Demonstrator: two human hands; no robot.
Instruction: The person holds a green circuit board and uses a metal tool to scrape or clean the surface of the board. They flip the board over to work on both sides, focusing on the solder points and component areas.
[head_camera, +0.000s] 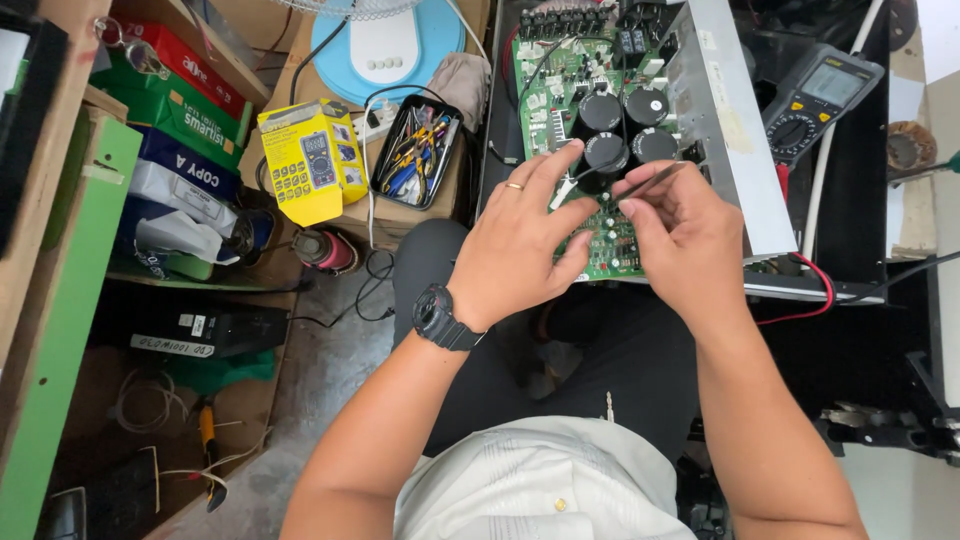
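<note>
Circuit board (590, 150), green and crowded with parts, lies in an open metal chassis (735, 130) across the person's lap, and everything else is best placed from it. Largest of its parts are four black cylindrical capacitors (625, 125) near its middle; below them, toward the person, sits a field of small components, and that is where both hands work. A grey multimeter (815, 100) rests to the right of the board beyond the chassis wall, with a red lead (805, 300) curling under the board's near right corner. To the left of the board stand a black tray of pliers and cutters (415, 150) and, further left, a yellow boxed meter (310, 160). The left hand (520, 245), ring on one finger and black watch (445, 318) at the wrist, lies spread on the board's lower left part, fingers apart and pressing flat, clamped on nothing. The right hand (690, 235) has its grip closed on a slim dark probe-like tool (655, 182), pinched between thumb and forefinger, its tip slanting up toward the capacitors. To do this step well, I judge that the left hand should steady the board without touching bare solder points, while the right keeps the pinch light and brings only the tool's tip to one small point, well away from the capacitor terminals.
</note>
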